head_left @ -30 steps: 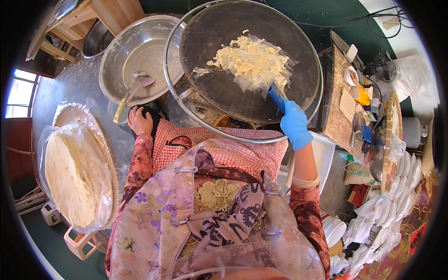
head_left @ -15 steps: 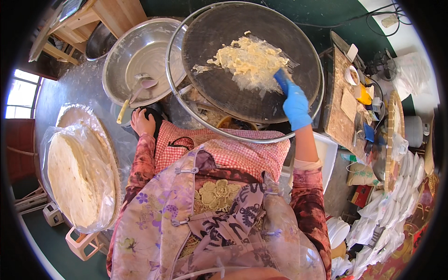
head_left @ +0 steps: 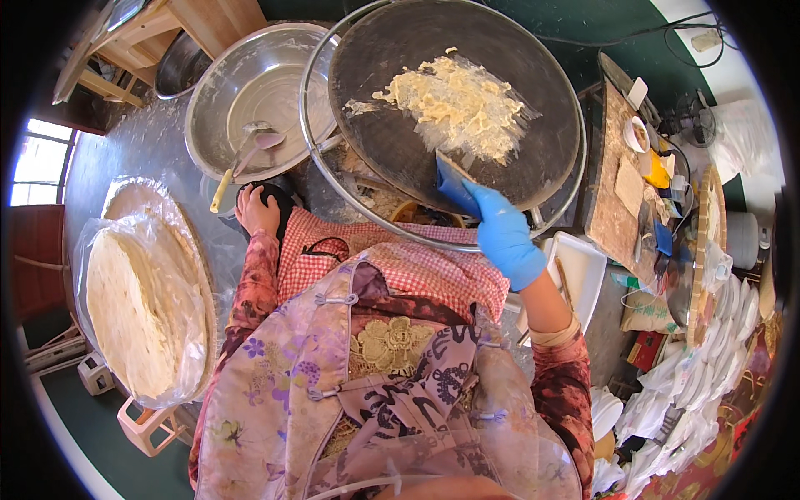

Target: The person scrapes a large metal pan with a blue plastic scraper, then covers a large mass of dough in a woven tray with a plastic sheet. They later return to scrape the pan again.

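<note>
A round dark griddle with a metal ring around it stands in front of me. On its middle lies a rough, pale yellow patch of batter, lumpy and thinly smeared at the edges. My right hand, in a blue glove, grips a blue scraper at the griddle's near edge, apart from the patch. My bare left hand rests on my dark-covered left knee, its fingers laid over it. Just beyond that hand, a ladle with a yellow handle end leans over the rim of a steel basin.
Left of me, a stack of pale flatbreads in clear plastic lies on a round tray. A wooden board with a small bowl and tools is at the right. Beside my right forearm sits a white tub; white bags lie further right.
My right hand has drawn the scraper left and toward me, from the patch's right side to the griddle's near edge. My left hand has stayed on the knee.
</note>
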Action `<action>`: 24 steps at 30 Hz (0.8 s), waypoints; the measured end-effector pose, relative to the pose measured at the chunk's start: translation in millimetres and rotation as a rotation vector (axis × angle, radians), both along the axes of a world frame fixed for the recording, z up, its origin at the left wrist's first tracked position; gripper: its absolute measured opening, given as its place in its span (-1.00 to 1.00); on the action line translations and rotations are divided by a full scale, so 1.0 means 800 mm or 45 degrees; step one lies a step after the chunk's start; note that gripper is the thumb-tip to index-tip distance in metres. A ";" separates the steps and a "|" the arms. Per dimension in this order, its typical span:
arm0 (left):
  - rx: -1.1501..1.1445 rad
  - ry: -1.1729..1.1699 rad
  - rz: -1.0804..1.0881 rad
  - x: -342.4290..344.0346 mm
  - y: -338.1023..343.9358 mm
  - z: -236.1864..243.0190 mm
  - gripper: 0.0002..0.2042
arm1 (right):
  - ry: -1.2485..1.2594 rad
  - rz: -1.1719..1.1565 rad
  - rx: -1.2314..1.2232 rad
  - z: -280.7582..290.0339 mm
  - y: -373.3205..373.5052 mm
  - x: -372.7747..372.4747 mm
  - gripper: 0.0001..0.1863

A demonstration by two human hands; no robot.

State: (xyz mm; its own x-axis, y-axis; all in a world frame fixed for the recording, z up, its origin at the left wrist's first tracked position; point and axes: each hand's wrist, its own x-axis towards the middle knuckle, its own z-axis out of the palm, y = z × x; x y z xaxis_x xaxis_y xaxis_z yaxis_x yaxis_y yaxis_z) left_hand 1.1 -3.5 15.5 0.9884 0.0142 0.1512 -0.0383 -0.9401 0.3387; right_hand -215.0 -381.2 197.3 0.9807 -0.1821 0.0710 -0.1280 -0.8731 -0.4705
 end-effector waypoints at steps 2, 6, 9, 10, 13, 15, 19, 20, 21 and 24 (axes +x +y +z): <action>0.006 0.008 0.008 -0.001 0.001 0.000 -0.67 | -0.118 -0.061 -0.004 0.007 -0.029 0.012 -0.48; 0.016 0.022 0.014 0.000 0.000 0.001 -0.67 | 0.014 -0.353 -0.197 0.016 -0.109 0.064 -0.51; 0.011 0.023 0.020 0.001 -0.003 0.002 -0.67 | 0.055 -0.454 -0.255 0.007 -0.151 0.109 -0.55; 0.015 0.039 0.033 0.001 -0.003 0.003 -0.67 | 0.057 -0.481 -0.252 0.002 -0.158 0.122 -0.56; 0.001 0.030 0.036 0.000 -0.001 0.002 -0.67 | 0.149 -0.354 -0.373 -0.014 -0.159 0.146 -0.59; 0.013 0.025 0.034 -0.001 0.001 0.000 -0.67 | 0.107 -0.247 -0.438 -0.019 -0.151 0.147 -0.58; 0.008 0.012 0.024 0.001 0.000 -0.001 -0.67 | 0.172 -0.165 -0.416 -0.015 -0.131 0.116 -0.54; 0.013 0.021 0.026 0.001 -0.001 -0.002 -0.67 | 0.139 -0.107 -0.405 -0.014 -0.125 0.106 -0.53; 0.023 0.024 0.031 0.001 -0.002 -0.001 -0.67 | 0.133 -0.113 -0.385 -0.013 -0.118 0.096 -0.52; 0.032 0.038 0.031 0.000 -0.003 0.000 -0.67 | 0.031 -0.061 -0.334 -0.014 -0.099 0.072 -0.47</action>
